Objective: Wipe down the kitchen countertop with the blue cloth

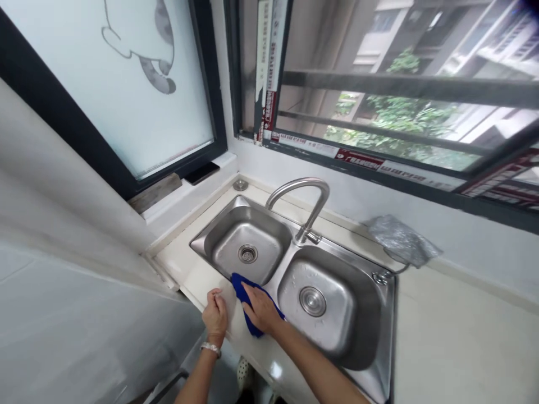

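Note:
My right hand [261,308] presses a blue cloth [252,327] onto the pale counter along the front rim of the steel double sink [275,283]. Part of the cloth is covered by the fingers. To its left, my left hand [215,314] is curled closed by the counter's front edge, with nothing visible in it and a bracelet [211,349] on the wrist. Both basins show their drains, and water drops dot the right one. A curved steel faucet [314,205] rises behind the divider.
A clear plastic-wrapped item [402,241] lies behind the sink's right corner. On the left ledge rests a dark flat object [202,173] beside a wooden piece [155,193]. Windows border the back and left. The counter [458,336] extends right.

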Demonstrator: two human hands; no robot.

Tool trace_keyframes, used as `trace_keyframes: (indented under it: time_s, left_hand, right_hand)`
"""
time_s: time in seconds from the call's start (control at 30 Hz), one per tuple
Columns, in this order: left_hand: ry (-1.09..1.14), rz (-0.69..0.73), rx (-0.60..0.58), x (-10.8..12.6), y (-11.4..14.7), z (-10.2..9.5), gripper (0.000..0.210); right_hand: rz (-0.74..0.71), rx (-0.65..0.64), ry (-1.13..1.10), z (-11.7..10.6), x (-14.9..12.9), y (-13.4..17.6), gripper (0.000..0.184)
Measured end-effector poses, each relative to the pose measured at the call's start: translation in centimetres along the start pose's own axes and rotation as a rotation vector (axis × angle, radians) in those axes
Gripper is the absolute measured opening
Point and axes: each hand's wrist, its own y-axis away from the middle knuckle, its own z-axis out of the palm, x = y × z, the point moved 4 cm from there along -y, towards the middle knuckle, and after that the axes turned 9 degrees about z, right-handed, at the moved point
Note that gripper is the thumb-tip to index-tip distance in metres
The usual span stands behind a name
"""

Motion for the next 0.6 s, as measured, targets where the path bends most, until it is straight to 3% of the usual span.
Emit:
trace_keyframes:
  time_s: [0.3,0.47,0.6]
  left_hand:
    - [-0.019,0.012,-0.033,0.8,-1.2,-0.7,0.028]
    - [-0.048,0.044,-0.06,0.9,-1.5,-0.7,0.031]
    - [-0.094,0.037,-0.1,1.0,-1.7,-0.8,0.035]
  right_hand:
    - [0.201,0.101,0.093,-5.6,6.9,15.1,0.057]
    - [0.217,0.302,0.378,-9.2,9.4,24.8,0.062]
    - [0.157,0.279,0.613,-10.6,10.6,31.4,0.067]
